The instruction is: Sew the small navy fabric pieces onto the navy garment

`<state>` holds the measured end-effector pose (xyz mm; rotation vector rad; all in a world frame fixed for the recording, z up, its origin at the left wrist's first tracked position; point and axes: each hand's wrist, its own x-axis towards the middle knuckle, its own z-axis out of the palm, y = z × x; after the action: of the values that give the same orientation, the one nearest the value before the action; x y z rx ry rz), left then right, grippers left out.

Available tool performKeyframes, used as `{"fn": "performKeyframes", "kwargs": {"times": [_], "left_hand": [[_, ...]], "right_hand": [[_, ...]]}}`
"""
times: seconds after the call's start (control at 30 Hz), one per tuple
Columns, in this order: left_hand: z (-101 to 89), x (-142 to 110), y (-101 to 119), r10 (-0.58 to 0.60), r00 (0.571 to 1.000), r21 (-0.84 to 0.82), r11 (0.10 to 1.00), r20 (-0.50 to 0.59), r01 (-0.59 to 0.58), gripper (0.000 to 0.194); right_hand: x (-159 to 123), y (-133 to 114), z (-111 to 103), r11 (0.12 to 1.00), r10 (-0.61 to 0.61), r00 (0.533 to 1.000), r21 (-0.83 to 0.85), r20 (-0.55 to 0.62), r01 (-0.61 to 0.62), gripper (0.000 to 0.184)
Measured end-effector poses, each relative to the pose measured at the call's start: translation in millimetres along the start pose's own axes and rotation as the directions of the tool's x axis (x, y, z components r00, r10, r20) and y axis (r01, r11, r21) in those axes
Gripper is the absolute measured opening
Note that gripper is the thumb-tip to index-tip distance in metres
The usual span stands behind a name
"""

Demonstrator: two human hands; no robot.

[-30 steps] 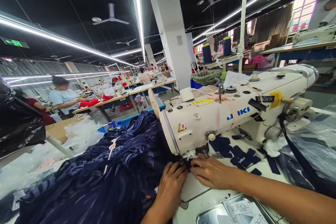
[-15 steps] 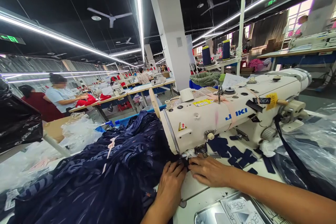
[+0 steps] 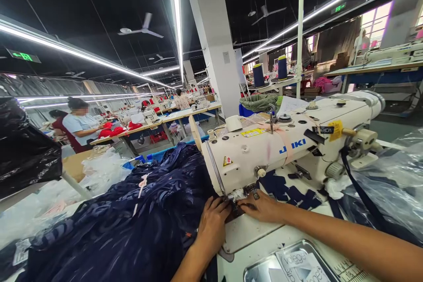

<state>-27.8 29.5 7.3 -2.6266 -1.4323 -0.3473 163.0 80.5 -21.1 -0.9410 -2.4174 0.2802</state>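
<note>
The left hand (image 3: pixel 213 224) and right hand (image 3: pixel 263 207) seem to feed in cloth (image 3: pixel 132 233), heaped left of the machine (image 3: pixel 251 156); I can't tell if they grip. Next calls for slow, steady guiding.

A single view is taken from head height, faced forward and down; the sewing machine (image 3: pixel 246 161) is framed close up, while the pillar (image 3: pixel 214 48) is seen farther back.

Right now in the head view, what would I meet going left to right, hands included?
Black plastic bag → person in light blue → pale ribbon on the navy fabric → left hand → right hand → yellow tag → clear plastic.
</note>
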Motion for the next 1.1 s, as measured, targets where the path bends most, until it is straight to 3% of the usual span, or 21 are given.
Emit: {"fn": "performKeyframes", "kwargs": {"times": [0.1,0.2,0.33,0.43,0.53,0.73,1.1], "left_hand": [[0.3,0.1,4.7,0.007,0.997,0.077,0.997,-0.071,-0.002,0.042],[1.9,-3.2,11.1,-0.012,0.993,0.226,0.973,-0.113,0.037,0.021],[2.6,-7.0,14.7,-0.087,0.993,0.337,0.935,-0.082,0.109,0.020],[-2.8,-3.2,14.3,-0.132,0.991,0.334,0.934,0.003,0.124,0.030],[-9.7,4.9,13.2,-0.157,0.982,0.307,0.945,0.106,0.118,0.037],[-11.6,11.6,12.2,-0.175,0.978,0.279,0.950,0.117,0.137,0.040],[-9.5,13.1,9.6,-0.159,0.983,0.269,0.955,0.095,0.129,0.040]], "right_hand": [[12.4,11.3,15.6,0.991,0.113,0.990,0.083,-0.079,-0.106,0.024],[21.4,17.9,23.7,0.994,0.095,0.986,0.065,-0.136,-0.087,0.028],[16.9,9.7,10.5,0.994,-0.076,0.983,-0.088,-0.167,0.062,0.021],[6.8,-2.0,-6.6,0.927,-0.282,0.949,-0.294,-0.139,0.232,0.026],[1.4,-7.5,-13.7,0.864,-0.378,0.914,-0.411,-0.148,0.291,0.028],[2.2,-3.6,-2.4,0.894,-0.347,0.925,-0.353,-0.155,0.276,0.021],[1.7,-3.5,6.3,0.922,-0.285,0.946,-0.316,-0.158,0.225,0.027]]}}
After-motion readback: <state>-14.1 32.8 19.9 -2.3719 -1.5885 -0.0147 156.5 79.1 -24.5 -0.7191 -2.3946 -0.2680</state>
